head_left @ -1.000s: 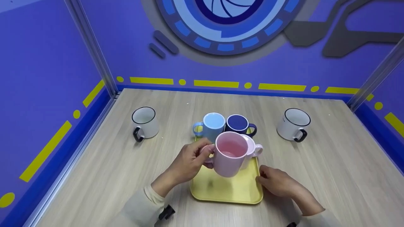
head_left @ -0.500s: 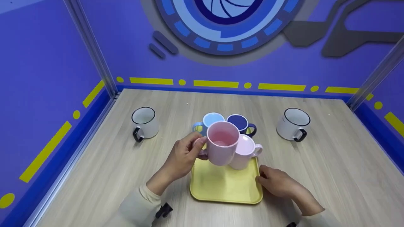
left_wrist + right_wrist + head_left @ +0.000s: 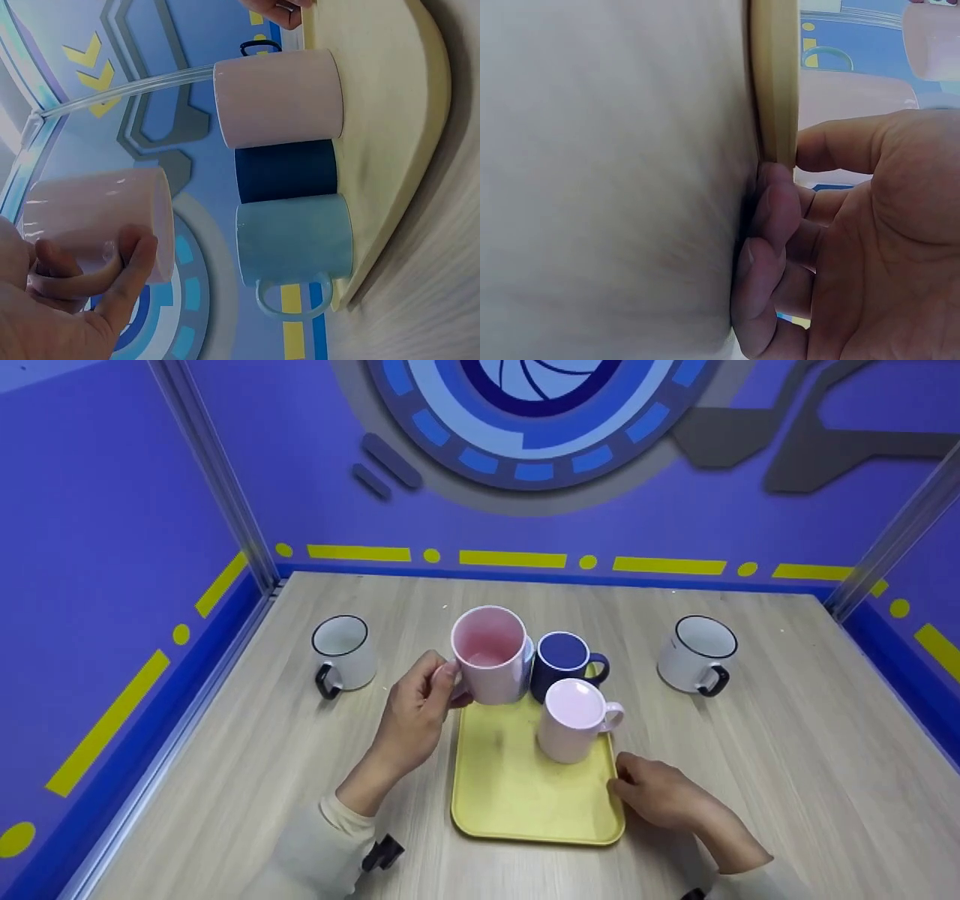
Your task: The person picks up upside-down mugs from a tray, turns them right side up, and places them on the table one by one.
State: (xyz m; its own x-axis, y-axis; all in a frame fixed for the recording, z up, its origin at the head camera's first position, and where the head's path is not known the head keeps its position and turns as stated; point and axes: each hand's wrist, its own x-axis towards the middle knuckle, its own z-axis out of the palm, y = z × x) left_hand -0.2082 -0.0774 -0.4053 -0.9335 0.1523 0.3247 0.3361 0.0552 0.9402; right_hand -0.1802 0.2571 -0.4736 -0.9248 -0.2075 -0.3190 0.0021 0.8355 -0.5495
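Note:
My left hand [image 3: 409, 716] grips the handle of a pink mug [image 3: 491, 679], held upright in the air over the far left of a yellow tray [image 3: 517, 810]. Behind that mug, a light blue mug [image 3: 296, 236] stands on the tray, mostly hidden in the head view. Beside it is a navy mug [image 3: 551, 679], and nearer sits a second, paler pink mug [image 3: 566, 735] with its handle to the right. At the tray's right edge my right hand [image 3: 664, 795] pinches the rim, thumb on top and fingers curled below, as the right wrist view shows.
White mugs with black rims and handles stand on the wooden table [image 3: 757, 780], one at the left [image 3: 352, 660] and one at the right [image 3: 686, 664]. Blue panels [image 3: 315, 502] with yellow markings enclose the table at the back and sides.
My left hand has carried the pink mug left and away from me, from over the paler pink mug to in front of the light blue one. The right hand stays at the tray's edge.

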